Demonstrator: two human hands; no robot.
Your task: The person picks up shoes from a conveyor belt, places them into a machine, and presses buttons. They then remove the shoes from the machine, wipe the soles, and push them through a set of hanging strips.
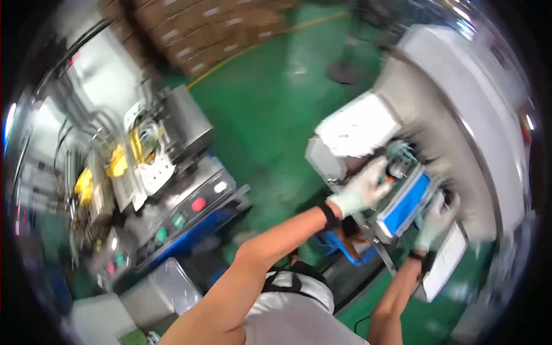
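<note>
My left hand [365, 190], in a pale glove with a dark band at the wrist, reaches to the left side of a blue-topped metal box [407, 205]. Its fingers are spread beside a small orange part [390, 180] and a blurred greenish-grey piece [401, 158]; I see no firm hold on either. On the box's right side is my right hand [440, 218], gloved too, its fingers apart near dark blurred things. Whether it touches the box is unclear. Motion blur hides the fine detail around both hands.
A white sheet or tray [358, 125] lies beyond my left hand. A white board [445, 261] stands by my right wrist. A blue bin [351, 247] sits below the box. At left is a machine with a button panel [190, 210]; cartons [213, 29] are stacked far back.
</note>
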